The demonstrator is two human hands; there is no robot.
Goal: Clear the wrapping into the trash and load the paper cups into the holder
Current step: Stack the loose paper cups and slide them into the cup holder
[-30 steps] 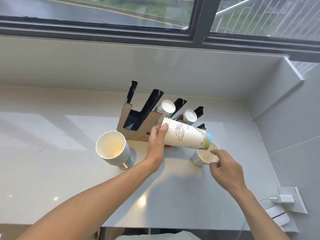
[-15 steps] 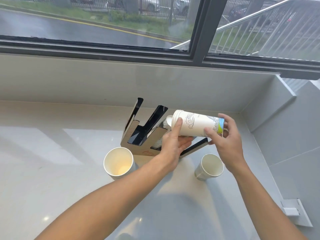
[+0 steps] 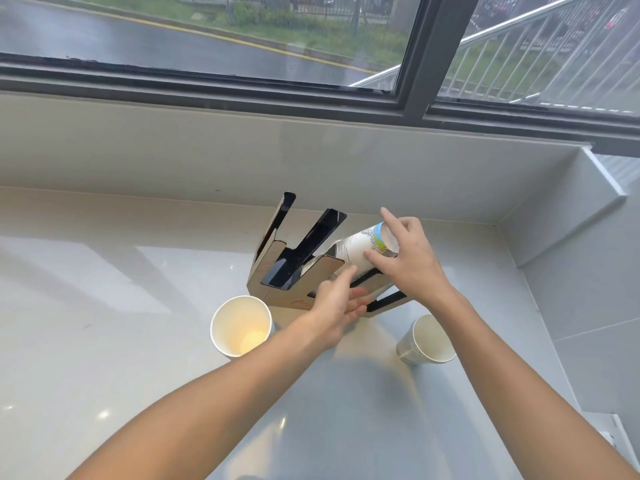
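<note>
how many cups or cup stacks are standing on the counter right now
2. One stack stands left of the left hand, in front of the holder; the other stands to the right. A third stack lies in the holder; more may be hidden there.

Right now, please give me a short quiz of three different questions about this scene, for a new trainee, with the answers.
1. True or false: the printed cup stack stands upright on the counter.
2. Which hand presses on the stack's bottom end? A) left hand B) right hand
3. How many plain cup stacks stand loose on the counter in front of the holder?

Key:
1. False: it lies tilted in a slot of the holder.
2. B; the left hand is open beside the holder's front.
3. Two: the left stack and the right stack.
</note>
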